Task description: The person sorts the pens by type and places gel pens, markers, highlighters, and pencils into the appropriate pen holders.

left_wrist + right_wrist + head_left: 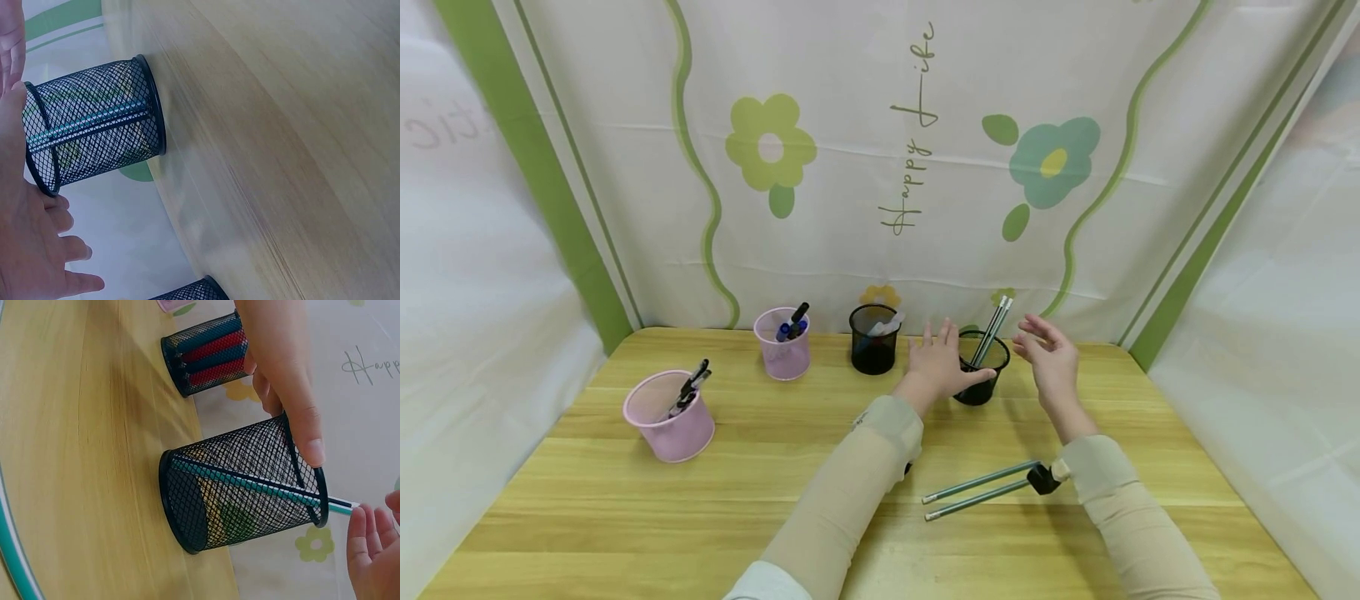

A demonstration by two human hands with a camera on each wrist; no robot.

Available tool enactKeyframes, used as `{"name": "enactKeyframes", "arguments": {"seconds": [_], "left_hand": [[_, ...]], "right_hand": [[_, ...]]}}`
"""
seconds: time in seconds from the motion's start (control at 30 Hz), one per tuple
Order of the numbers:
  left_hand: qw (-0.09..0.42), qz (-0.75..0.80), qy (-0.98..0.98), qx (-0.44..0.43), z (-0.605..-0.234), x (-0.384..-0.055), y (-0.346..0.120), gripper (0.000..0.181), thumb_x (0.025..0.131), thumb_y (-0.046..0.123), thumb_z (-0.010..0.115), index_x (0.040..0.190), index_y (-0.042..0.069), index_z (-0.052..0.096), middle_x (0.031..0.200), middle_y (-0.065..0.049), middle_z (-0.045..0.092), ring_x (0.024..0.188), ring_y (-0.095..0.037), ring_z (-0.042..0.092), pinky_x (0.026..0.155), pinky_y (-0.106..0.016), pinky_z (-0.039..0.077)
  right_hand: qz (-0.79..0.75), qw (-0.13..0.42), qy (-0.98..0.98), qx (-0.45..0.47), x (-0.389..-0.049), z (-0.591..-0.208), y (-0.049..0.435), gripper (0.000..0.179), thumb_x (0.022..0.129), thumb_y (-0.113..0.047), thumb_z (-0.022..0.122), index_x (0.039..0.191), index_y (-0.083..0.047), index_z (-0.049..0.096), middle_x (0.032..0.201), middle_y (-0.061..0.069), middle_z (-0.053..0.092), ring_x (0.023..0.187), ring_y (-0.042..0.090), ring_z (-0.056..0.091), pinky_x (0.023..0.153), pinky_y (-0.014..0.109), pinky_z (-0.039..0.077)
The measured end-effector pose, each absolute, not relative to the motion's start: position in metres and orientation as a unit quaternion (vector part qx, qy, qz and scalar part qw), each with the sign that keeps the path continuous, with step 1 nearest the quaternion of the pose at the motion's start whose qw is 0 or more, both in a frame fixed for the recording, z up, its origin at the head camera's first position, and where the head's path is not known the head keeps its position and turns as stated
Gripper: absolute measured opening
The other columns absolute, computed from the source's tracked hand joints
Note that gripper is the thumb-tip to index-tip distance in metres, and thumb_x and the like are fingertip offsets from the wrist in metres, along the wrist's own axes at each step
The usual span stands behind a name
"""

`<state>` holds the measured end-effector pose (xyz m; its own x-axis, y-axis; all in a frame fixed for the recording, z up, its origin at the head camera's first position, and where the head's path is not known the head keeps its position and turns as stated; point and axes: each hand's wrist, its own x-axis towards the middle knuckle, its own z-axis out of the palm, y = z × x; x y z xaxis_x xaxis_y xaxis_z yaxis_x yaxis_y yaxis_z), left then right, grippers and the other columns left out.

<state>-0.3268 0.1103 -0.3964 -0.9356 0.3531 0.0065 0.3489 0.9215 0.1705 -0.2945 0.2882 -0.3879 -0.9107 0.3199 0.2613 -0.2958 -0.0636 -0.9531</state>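
A black mesh pen cup (976, 395) stands upright toward the back right of the table, and green pencils (993, 329) with white ends lean in it and stick out above its rim. My left hand (936, 367) is at the cup's left side with fingers spread and nearly straight. Its thumb lies along the rim in the right wrist view, where the same cup (250, 512) shows. To the right of the pencil tops is my right hand (1054, 367), its fingers loosely bent and holding nothing. Two green pencils (981, 481) lie on the table below the right wrist.
Another black mesh cup (873, 354) stands left of my left hand; red and blue pens (215, 359) show through its mesh. Farther left are a pink cup (786, 358) with pens and a larger pink cup (677, 437) with black pens. A printed curtain (850, 208) encloses the table.
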Motion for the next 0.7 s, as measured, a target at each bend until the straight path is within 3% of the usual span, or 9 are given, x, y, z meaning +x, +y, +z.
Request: {"name": "enactKeyframes", "arguments": {"seconds": [0.3, 0.7], "left_hand": [[0.008, 0.088, 0.981, 0.175, -0.399, -0.328, 0.112, 0.113, 0.086, 0.090, 0.035, 0.166, 0.014, 0.014, 0.172, -0.003, 0.009, 0.156, -0.034, 0.012, 0.121, -0.057, 0.022], [0.007, 0.089, 0.981, 0.173, -0.399, -0.328, 0.112, 0.113, 0.085, 0.090, 0.035, 0.166, 0.014, 0.015, 0.172, -0.004, 0.011, 0.156, -0.035, 0.011, 0.120, -0.058, 0.022]], "right_hand": [[0.728, 0.192, -0.658, 0.029, -0.288, -0.380, 0.285, 0.028, 0.102, -0.004, 0.062, 0.129, 0.001, 0.063, 0.112, 0.004, 0.070, 0.093, 0.013, 0.068, 0.084, 0.022, 0.057], [0.696, 0.182, -0.688, 0.102, -0.279, -0.371, 0.278, 0.041, 0.104, -0.009, 0.060, 0.135, 0.016, 0.053, 0.107, -0.003, 0.072, 0.095, 0.015, 0.068, 0.082, 0.025, 0.058]]}}
